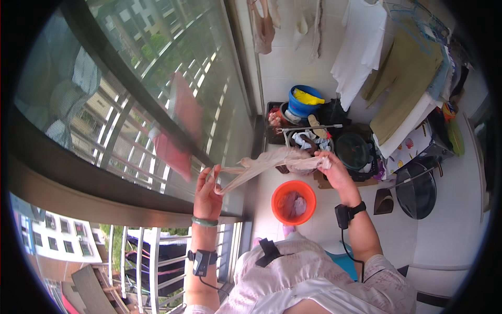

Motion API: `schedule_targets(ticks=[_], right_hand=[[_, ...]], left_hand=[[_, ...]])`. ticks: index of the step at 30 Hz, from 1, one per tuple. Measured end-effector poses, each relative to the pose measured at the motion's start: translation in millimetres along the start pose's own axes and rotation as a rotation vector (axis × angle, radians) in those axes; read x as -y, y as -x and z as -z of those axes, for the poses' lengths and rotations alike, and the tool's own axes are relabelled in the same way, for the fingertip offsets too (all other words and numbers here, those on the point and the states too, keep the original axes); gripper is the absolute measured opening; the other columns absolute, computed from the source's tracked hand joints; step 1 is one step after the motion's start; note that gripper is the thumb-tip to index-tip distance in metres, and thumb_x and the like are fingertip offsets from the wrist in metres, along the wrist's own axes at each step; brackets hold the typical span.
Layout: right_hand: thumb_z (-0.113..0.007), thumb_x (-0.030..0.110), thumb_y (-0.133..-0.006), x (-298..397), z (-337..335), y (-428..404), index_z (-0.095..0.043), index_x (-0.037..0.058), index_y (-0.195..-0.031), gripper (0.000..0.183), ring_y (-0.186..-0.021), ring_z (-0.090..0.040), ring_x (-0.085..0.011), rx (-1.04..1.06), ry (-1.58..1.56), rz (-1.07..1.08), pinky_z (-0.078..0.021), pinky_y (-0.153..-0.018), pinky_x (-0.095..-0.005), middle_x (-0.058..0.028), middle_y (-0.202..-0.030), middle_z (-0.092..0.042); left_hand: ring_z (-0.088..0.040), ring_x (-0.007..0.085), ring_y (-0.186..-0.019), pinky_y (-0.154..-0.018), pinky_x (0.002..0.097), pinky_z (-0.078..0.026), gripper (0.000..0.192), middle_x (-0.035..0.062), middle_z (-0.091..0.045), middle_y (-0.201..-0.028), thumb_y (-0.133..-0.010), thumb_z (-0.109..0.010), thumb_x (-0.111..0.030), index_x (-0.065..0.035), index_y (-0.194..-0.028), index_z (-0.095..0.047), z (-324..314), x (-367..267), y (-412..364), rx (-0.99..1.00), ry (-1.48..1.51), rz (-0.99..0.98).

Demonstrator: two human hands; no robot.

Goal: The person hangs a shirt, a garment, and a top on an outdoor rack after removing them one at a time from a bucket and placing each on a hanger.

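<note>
A thin, pale pink-beige garment is stretched between my two hands in front of me. My left hand, with a green bangle below it, grips the strap-like end near the window. At the other end, my right hand pinches a bunched part of the same cloth. Below the garment, an orange-red bucket stands on the tiled floor, with wet-looking pinkish cloth inside. The exact kind of garment cannot be made out.
A sliding window frame and railing run along my left. Ahead are a blue bucket, a basin of laundry and a dark green lidded tub. Hanging clothes, including a white shirt and olive trousers, fill the right. A dustpan lies nearby.
</note>
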State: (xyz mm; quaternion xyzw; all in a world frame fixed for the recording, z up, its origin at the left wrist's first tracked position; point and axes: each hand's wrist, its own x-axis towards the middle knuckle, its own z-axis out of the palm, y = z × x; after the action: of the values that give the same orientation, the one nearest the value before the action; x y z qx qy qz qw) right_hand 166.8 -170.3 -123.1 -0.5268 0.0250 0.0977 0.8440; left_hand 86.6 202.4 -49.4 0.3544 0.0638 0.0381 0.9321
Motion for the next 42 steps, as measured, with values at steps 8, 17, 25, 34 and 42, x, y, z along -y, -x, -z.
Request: schedule_targets(ticks=[8, 17, 25, 34, 42], right_hand=[[-0.047, 0.014, -0.089, -37.5, 9.6, 5.7, -0.056, 0.0110, -0.093, 0.011, -0.082, -0.058, -0.0131, 0.009, -0.033, -0.209, -0.0470, -0.067, -0.0254, -0.0036, -0.095, -0.060], [-0.056, 0.019, -0.086, -95.5, 1.3, 43.7, -0.055, 0.0102, -0.089, 0.009, -0.059, -0.042, -0.0037, 0.317, 0.001, -0.469, -0.0349, -0.051, -0.0177, 0.0050, -0.072, -0.049], [-0.049, 0.006, -0.085, -111.3, -3.9, 44.0, -0.054, 0.0056, -0.093, 0.010, -0.068, -0.049, -0.0050, 0.311, 0.430, -0.395, -0.0403, -0.059, -0.0190, 0.0022, -0.078, -0.052], [-0.051, 0.005, -0.083, -70.4, 17.4, 9.5, -0.055, 0.0025, -0.096, 0.014, -0.068, -0.056, -0.0123, -0.008, 0.668, 0.089, -0.0448, -0.059, -0.0258, -0.0049, -0.078, -0.058], [-0.050, 0.008, -0.084, -35.4, 20.6, 17.7, -0.058, 0.0041, -0.092, 0.012, -0.071, -0.058, -0.0179, -0.113, 1.003, 0.316, -0.0460, -0.065, -0.0288, -0.0093, -0.079, -0.061]], left_hand=[[-0.057, 0.0095, -0.086, -0.072, 0.0234, -0.050, 0.045, 0.0102, -0.043, -0.132, -0.079, -0.044, 0.008, -0.0079, -0.121, -0.045, -30.3, 0.0, -3.5, 0.193, -0.166, -0.023], [-0.058, 0.0142, -0.096, -0.070, 0.0228, -0.053, 0.046, 0.0083, -0.045, -0.130, -0.080, -0.041, 0.015, -0.0077, -0.119, -0.045, -21.8, 7.6, -5.0, 0.076, -0.246, -0.068], [-0.060, 0.0085, -0.078, -0.058, 0.0192, -0.048, 0.013, 0.0042, -0.062, -0.093, -0.084, -0.053, 0.001, -0.0044, -0.096, -0.055, -1.7, 15.5, -6.9, -0.189, -0.825, -0.298], [-0.056, 0.0144, -0.065, -0.058, 0.0272, -0.045, 0.017, 0.0037, -0.060, -0.073, -0.088, -0.054, -0.019, -0.0024, -0.085, -0.054, 50.3, 6.8, -15.7, -0.318, -1.504, -0.288], [-0.051, 0.0129, -0.062, -0.063, 0.0310, -0.045, 0.024, -0.0009, -0.049, -0.064, -0.093, -0.045, -0.032, -0.0099, -0.083, -0.048, 26.5, 3.0, -8.1, -0.227, -0.339, 0.096]])
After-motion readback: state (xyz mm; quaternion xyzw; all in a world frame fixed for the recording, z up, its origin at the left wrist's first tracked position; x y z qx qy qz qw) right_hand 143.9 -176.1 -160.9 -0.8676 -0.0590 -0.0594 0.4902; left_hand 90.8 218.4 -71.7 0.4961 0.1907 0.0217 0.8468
